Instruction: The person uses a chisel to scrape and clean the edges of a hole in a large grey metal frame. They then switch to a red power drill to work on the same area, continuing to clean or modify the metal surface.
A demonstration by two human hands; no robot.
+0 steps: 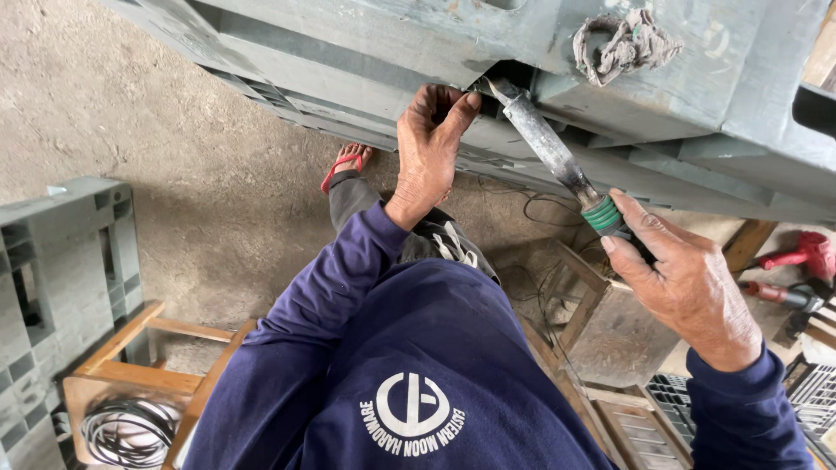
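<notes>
— Grey plastic on the far left, is it?

— Yes, a grey plastic pallet stands on edge there, and just right of it a wooden stool frame holds a coil of black wire. Under everything runs a bare, dusty concrete floor.

— And moving toward the middle?

— A foot in a red sandal rests on the floor, with the person's blue sleeves and sweatshirt filling the lower centre. Across the top lies a large grey-green plastic pallet, scuffed and stained.

— What is the left hand doing?

— The left hand is pressed against the underside edge of that large pallet, fingers curled up into a dark opening, thumb spread to the right. It grips the pallet's rim rather than any loose thing.

— Where is the tool?

— A soldering iron slants from upper left to lower right. Its tip sits in the dark gap of the pallet, just beside the left thumb, nearly touching it. The metal shaft is grimy, with a green ribbed collar at the lower end.

— And the right hand?

— The right hand is closed around the iron's handle just below the green collar, forefinger stretched along it.

— Anything further right?

— A grey rag lies crumpled on top of the pallet. Below the right hand stands a wooden box with thin black cables beside it, and at the far right a red power tool lies on the floor.
</notes>
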